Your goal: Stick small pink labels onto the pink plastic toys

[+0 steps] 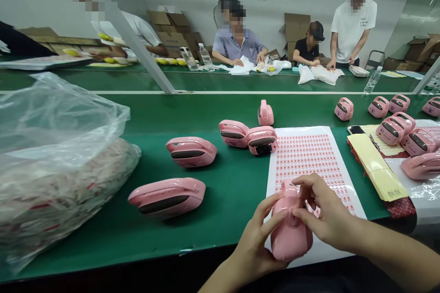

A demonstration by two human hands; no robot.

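Near the table's front edge I hold a small pink plastic device with a carry handle (288, 240), its narrow end facing me. My left hand (256, 233) wraps round its left side and underside, thumb resting near the handle's base. My right hand (321, 210) is closed at the handle, with thumb and fingertips pressed against the upper right part. Anything small between those fingertips is hidden. Beneath the device lies a white sheet of small red-and-white stickers (305, 151). Similar pink devices with dark windows, such as the nearest one (170, 198), stand to the left and behind.
A clear plastic bag (65, 183) full of small packets fills the left side. At right are a yellow paper stack (378, 165), a phone (355, 130) and more pink devices (395, 128). Across the green table (192, 114), several people work beside bottles and cartons.
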